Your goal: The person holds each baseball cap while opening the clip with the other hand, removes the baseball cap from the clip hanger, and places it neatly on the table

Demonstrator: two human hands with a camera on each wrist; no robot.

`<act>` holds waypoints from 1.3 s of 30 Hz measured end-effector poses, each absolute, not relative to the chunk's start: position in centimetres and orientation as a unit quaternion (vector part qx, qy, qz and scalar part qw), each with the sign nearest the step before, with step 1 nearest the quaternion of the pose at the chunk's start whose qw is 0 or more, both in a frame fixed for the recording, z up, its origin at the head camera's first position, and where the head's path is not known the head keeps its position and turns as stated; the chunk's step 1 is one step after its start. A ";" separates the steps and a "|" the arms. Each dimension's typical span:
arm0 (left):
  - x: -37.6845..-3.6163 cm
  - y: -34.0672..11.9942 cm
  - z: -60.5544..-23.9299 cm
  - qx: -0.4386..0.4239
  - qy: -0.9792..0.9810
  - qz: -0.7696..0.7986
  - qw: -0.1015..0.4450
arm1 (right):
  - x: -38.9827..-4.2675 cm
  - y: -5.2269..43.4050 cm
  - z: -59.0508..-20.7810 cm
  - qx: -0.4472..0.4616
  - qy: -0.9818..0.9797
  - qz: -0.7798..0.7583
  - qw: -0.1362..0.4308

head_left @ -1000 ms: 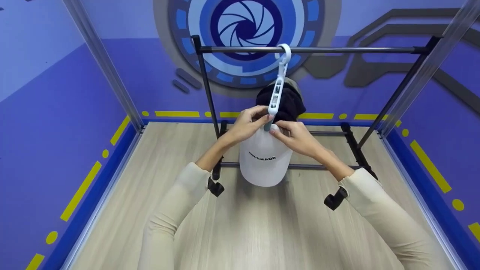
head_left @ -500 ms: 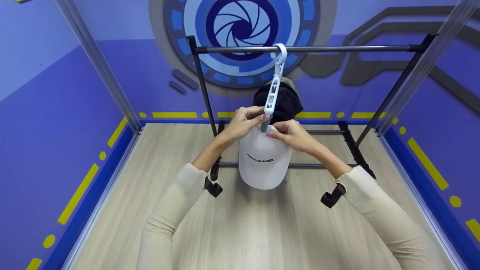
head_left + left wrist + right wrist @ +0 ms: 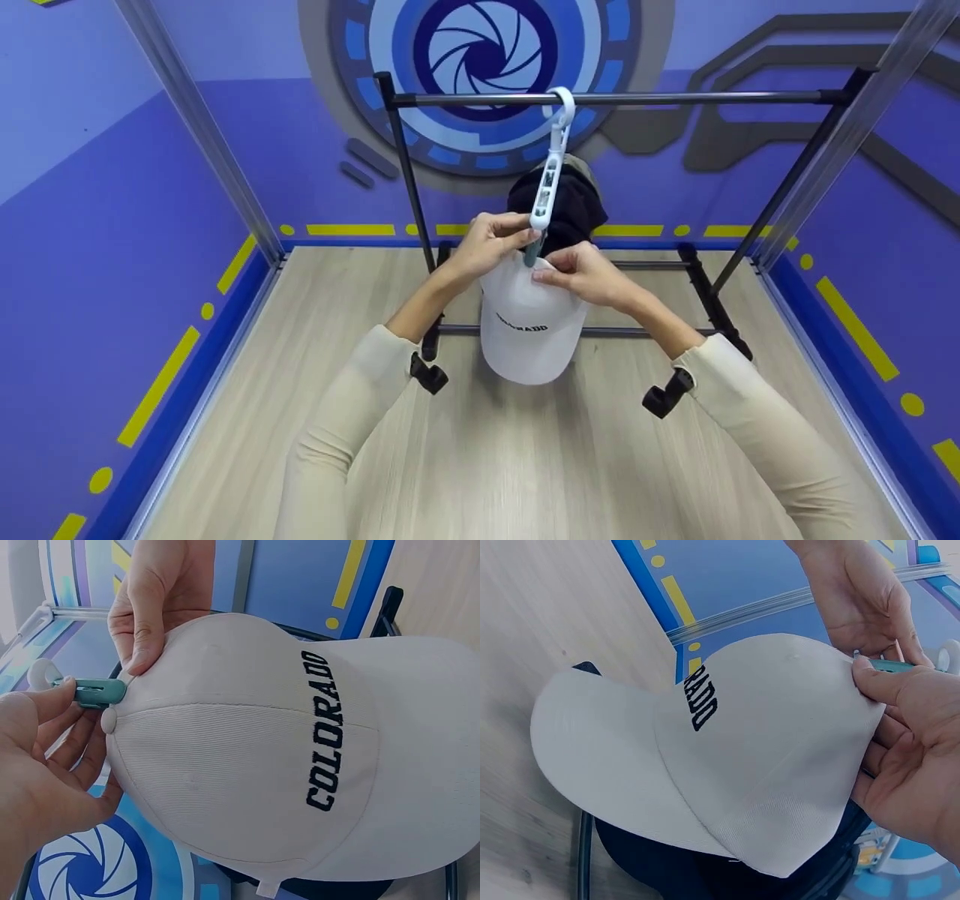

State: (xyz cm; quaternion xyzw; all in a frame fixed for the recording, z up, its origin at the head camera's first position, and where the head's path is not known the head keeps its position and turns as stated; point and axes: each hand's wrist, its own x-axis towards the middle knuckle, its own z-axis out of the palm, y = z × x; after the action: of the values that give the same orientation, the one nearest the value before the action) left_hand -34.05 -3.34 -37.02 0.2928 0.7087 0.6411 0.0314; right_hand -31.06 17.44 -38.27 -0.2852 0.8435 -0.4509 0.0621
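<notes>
Cap, head view: the white cap (image 3: 531, 330) is hanging below a white hanger (image 3: 551, 169), crown up at the hanger's lower end, brim pointing down toward the floor (image 3: 480, 465).
Hanger, head view: it is hooking over the black rail (image 3: 675, 97) of a rack and is carrying a green clip (image 3: 531, 255) at its bottom.
Left hand, head view: the left hand (image 3: 487, 244) is pinching at the clip, fingers curled around it, right beside the top of the cap.
Right hand, head view: the right hand (image 3: 581, 274) is pinching the cap's crown just under the clip.
Black cap, head view: a black cap (image 3: 570, 202) is hanging behind the hanger, partly hidden by the hands.

Cap, left wrist view: the cap (image 3: 300, 757) is filling the frame, its black word COLORADO (image 3: 326, 731) running across the front panel, its top button touching the clip (image 3: 97, 692).
Hands, left wrist view: the left hand (image 3: 45, 765) is holding the clip between thumb and fingers; the right hand (image 3: 161, 596) is gripping the fabric next to the clip.

Cap, right wrist view: the cap (image 3: 727, 765) is lying with its brim to the left, over the black cap (image 3: 705, 870).
Hands, right wrist view: the right hand (image 3: 911, 757) is grasping the crown's edge with thumb on top; the left hand (image 3: 862, 596) is curling over the clip (image 3: 891, 665), which is mostly hidden.
</notes>
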 end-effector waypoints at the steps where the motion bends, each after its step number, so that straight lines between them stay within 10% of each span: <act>1: -34.0 -3.4 -37.0 0.292 0.708 0.643 0.032 | -31.1 17.4 -38.4 -0.292 0.843 -0.447 0.065; 19: -34.1 -3.5 -38.3 0.277 0.709 0.648 0.014 | -29.3 18.4 -39.6 -0.311 0.838 -0.430 0.124; 39: -34.0 -10.9 -42.6 0.268 0.818 0.479 -0.175 | -27.1 25.6 -40.2 -0.284 0.827 -0.430 0.223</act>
State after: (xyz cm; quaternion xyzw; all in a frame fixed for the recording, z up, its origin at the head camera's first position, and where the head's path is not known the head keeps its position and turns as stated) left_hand -34.00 -10.91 -42.56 0.2676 0.8178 0.4786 -0.1747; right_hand -27.12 25.62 -40.23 -0.2840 0.8274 -0.4302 0.2229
